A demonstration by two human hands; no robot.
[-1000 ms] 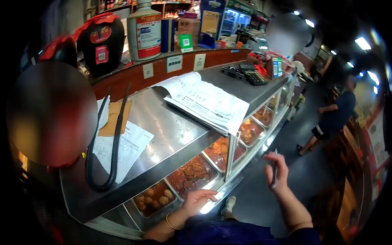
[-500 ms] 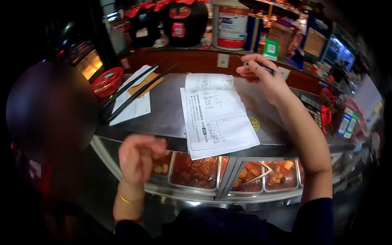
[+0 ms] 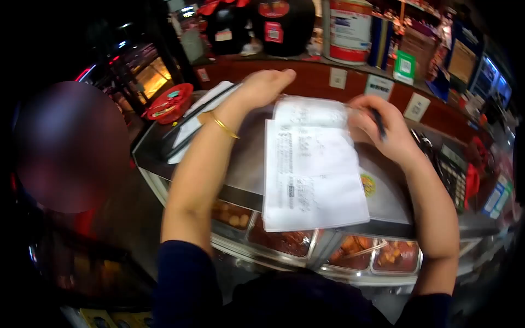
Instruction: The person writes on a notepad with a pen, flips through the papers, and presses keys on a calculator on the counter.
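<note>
An open paper pad (image 3: 317,169) with handwriting lies on the metal counter (image 3: 240,158), its upper pages curled over at the top. Over the counter, just beyond the pad's upper left corner, is my left hand (image 3: 268,87), its fingers stretched out to the right and nothing visible in it. My right hand (image 3: 380,126) is at the pad's upper right edge, fingers curled round a dark pen (image 3: 378,123). Black tongs (image 3: 186,131) rest on loose white papers (image 3: 188,128) at the left, partly behind my left forearm.
A red basket (image 3: 172,104) with small items stands at the back left. A calculator (image 3: 454,172) lies at the right. Dark jars (image 3: 284,33) and a large can (image 3: 350,33) line the ledge behind. Food trays (image 3: 396,256) sit under the counter's front edge.
My left hand has moved up and over the counter to beside the pad's top. My right hand has come down to the pad's upper right edge with the pen. The view has shifted.
</note>
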